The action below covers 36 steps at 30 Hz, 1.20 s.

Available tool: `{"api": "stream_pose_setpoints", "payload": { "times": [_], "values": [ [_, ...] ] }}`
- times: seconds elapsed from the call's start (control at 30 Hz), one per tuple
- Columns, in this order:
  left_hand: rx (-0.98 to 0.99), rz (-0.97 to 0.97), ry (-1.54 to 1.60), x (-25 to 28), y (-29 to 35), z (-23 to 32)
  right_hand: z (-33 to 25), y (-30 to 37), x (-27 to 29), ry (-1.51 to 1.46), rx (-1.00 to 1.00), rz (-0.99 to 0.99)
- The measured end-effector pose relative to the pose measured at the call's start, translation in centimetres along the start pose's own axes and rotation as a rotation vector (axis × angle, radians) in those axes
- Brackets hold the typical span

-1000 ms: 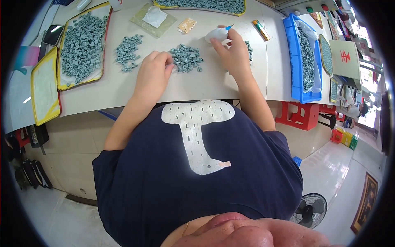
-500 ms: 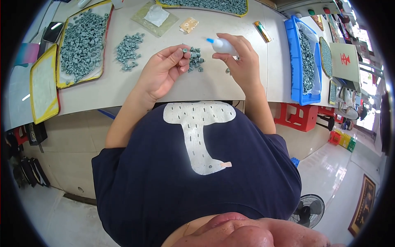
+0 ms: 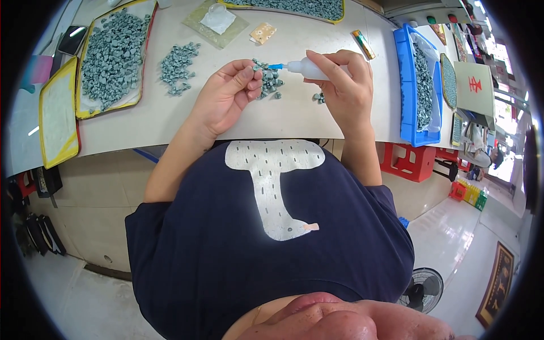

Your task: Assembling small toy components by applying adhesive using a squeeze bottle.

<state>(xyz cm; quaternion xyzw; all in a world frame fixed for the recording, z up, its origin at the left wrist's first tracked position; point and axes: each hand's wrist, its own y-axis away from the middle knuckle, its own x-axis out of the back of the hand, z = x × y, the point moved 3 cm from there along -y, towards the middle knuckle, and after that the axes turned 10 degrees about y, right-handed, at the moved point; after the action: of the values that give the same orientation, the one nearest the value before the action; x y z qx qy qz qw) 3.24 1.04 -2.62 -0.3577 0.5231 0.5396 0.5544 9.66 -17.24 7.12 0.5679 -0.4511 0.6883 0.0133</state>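
Observation:
My left hand [image 3: 228, 93] is closed in a pinch, with a small grey-green piece [image 3: 256, 68] between thumb and forefinger. My right hand [image 3: 348, 82] wraps round a white squeeze bottle [image 3: 306, 68] lying nearly level. Its blue nozzle [image 3: 276, 66] points left, close to the pinched piece; whether they touch I cannot tell. Behind and beside the left fingers lies a small pile of grey-green pieces [image 3: 271, 80] on the table. A few more loose pieces [image 3: 318, 97] sit by the right wrist, partly hidden by the hand.
Another loose pile [image 3: 178, 63] lies left on the table [image 3: 226, 127]. A yellow-edged tray [image 3: 141, 93] of pieces stands farther left, another tray [image 3: 334, 21] at the back. Right is a blue bin [image 3: 406, 107]. A plastic bag [image 3: 217, 21], paper packet [image 3: 262, 34] and small tube [image 3: 363, 44] lie behind.
My right hand has turned the bottle from slanting to nearly level, and its nozzle has come down close to the piece. My left hand stays nearly still with its piece.

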Motion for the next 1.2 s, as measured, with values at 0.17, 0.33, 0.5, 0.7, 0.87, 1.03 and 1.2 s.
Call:
{"api": "stream_pose_setpoints", "payload": {
  "times": [0.17,0.33,0.5,0.7,0.87,1.03,1.2],
  "values": [
    [-0.040,0.008,-0.066,0.1,0.1,0.2,-0.4,0.0,-0.1,0.113,0.023,0.013],
    [-0.062,0.019,-0.144,0.1,0.2,0.1,-0.7,-0.1,0.1,0.149,0.029,0.011],
    [-0.073,0.014,-0.180,0.2,0.2,0.2,-0.7,-0.1,0.1,0.159,0.045,0.018],
    [-0.085,0.027,-0.182,0.2,0.2,0.3,0.0,-0.1,0.0,0.009,-0.066,0.039],
    [-0.072,0.026,-0.154,0.0,0.1,0.2,1.9,0.4,-2.0,-0.300,-0.359,0.015],
    [-0.061,-0.014,-0.168,-0.3,0.0,-0.2,3.1,1.4,-4.7,-0.544,-0.496,-0.138],
    [-0.052,-0.001,-0.197,-0.4,0.1,-0.4,2.8,1.6,-4.7,-0.329,-0.504,-0.293]
  ]
}}
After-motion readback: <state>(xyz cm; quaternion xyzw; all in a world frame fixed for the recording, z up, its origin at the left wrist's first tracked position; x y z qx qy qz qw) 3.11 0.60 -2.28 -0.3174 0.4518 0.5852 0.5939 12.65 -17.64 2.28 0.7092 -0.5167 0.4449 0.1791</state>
